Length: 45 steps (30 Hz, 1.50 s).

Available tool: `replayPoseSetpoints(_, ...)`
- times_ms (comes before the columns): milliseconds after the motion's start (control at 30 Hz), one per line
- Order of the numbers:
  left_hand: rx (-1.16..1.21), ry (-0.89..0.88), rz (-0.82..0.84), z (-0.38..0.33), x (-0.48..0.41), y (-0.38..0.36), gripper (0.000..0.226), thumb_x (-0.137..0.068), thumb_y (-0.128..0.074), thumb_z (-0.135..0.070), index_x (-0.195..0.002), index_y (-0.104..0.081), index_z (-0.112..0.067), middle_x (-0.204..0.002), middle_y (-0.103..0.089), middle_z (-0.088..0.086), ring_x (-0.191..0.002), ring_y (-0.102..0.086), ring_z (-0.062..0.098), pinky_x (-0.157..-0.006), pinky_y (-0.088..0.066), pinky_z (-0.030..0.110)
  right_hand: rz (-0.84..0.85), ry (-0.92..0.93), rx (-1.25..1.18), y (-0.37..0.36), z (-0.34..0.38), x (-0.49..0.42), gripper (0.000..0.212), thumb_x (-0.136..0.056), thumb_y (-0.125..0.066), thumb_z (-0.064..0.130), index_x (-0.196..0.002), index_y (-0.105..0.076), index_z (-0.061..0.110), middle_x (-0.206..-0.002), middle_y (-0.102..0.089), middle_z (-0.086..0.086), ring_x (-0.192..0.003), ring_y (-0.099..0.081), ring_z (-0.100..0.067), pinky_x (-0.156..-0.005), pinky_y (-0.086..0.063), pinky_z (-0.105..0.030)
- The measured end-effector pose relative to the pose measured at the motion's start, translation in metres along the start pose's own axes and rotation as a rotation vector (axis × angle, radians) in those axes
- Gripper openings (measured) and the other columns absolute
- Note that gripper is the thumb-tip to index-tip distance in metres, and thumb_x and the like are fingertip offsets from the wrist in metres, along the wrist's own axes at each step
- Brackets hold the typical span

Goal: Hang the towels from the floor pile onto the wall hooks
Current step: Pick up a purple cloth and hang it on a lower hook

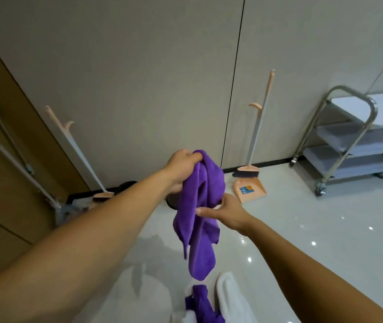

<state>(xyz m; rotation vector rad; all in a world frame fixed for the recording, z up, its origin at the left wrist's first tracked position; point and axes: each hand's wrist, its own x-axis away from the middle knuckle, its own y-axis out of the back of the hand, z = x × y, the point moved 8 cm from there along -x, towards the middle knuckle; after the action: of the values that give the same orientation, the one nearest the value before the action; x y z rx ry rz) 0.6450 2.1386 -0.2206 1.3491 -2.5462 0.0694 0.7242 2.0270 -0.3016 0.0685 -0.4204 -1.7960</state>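
A purple towel (pixel 200 213) hangs in the air in front of me, bunched and drooping toward the floor. My left hand (pixel 182 169) grips its top end. My right hand (pixel 224 212) pinches its right side lower down, thumb laid across the cloth. Below, at the bottom edge, lies the floor pile: another purple towel (pixel 201 304) and white towels (pixel 230 297). No wall hooks show on the beige wall panels (pixel 139 78).
A peach broom (pixel 255 127) and dustpan (pixel 248 190) lean on the wall to the right. Another broom (pixel 76 152) and mop handles (pixel 11 159) stand left by a wooden door. A steel trolley (pixel 358 141) stands far right on glossy white floor.
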Motion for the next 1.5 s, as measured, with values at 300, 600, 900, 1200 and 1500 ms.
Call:
replayPoseSetpoints(300,0.415,0.007,0.116,-0.074,0.055,0.07,0.008,-0.09,-0.049,-0.015,-0.085,-0.053,-0.01,-0.08,-0.056,0.01,-0.067,-0.057,0.022,-0.062,-0.05,0.031,-0.207,0.076,-0.094,-0.014,0.112,0.003,0.01,-0.089,-0.061,0.022,-0.088,-0.063,0.012,-0.076,-0.071,-0.005,-0.07,-0.067,-0.019,-0.062,-0.055,-0.033)
replayPoseSetpoints(600,-0.369,-0.053,0.341,-0.016,0.097,0.112,0.049,-0.068,-0.079,-0.006,-0.107,-0.062,-0.028,-0.1,-0.07,-0.01,-0.092,-0.064,0.008,-0.067,-0.05,0.018,-0.204,0.131,-0.449,-0.032,0.2,0.015,0.018,-0.07,-0.068,0.026,-0.078,-0.074,0.011,-0.086,-0.074,-0.014,-0.081,-0.07,-0.028,-0.075,-0.056,-0.039)
replayPoseSetpoints(900,-0.032,-0.194,0.203,-0.048,0.108,0.12,0.021,-0.083,-0.069,-0.024,-0.103,-0.067,-0.022,-0.097,-0.074,0.003,-0.088,-0.071,0.021,-0.075,-0.057,0.032,-0.199,0.127,-0.393,-0.044,0.213,0.021,0.04,-0.092,-0.049,0.048,-0.098,-0.069,0.014,-0.096,-0.072,-0.006,-0.086,-0.065,-0.022,-0.075,-0.048,-0.033)
replayPoseSetpoints(1200,0.26,-0.081,-0.133,-0.063,0.1,0.155,0.02,-0.087,-0.063,-0.022,-0.097,-0.064,-0.005,-0.083,-0.071,0.017,-0.079,-0.068,0.031,-0.079,-0.057,0.045,-0.061,0.25,-0.113,-0.065,0.189,0.029,0.05,-0.082,-0.072,0.042,-0.12,-0.055,0.015,-0.112,-0.065,-0.002,-0.095,-0.065,-0.015,-0.07,-0.055,-0.027)
replayPoseSetpoints(1500,0.295,-0.096,-0.075,-0.068,0.112,0.152,0.011,-0.084,-0.061,-0.002,-0.094,-0.065,-0.003,-0.09,-0.069,0.019,-0.08,-0.067,0.03,-0.076,-0.058,0.037,-0.17,0.218,-0.167,-0.036,0.194,0.0,0.022,-0.095,-0.053,0.02,-0.08,-0.061,0.006,-0.068,-0.053,-0.008,-0.068,-0.046,-0.02,-0.062,-0.038,-0.039)
